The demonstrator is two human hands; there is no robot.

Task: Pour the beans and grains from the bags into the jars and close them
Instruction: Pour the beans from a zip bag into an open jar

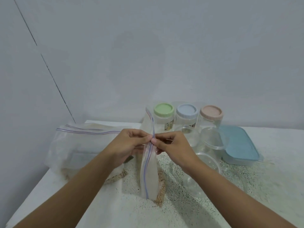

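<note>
Clear, floppy zip bag point(148, 170): your left hand point(130, 143) and right hand point(171, 145) are pinching its slippery seal, beans weighing its bottom.

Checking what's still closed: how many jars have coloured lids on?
3, in a row at the back of the table: green-lidded jar left, blue-lidded jar middle, pink-lidded jar right. More could hide behind the held bag.

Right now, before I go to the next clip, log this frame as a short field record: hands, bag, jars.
left hand: pinches zip bag at its seal
right hand: pinches the same seal from the other side
zip bag: upright on table, beans at the bottom
back row: green-lidded jar, blue-lidded jar, pink-lidded jar, all lidded
stage: pouring from this bag not yet begun
</note>
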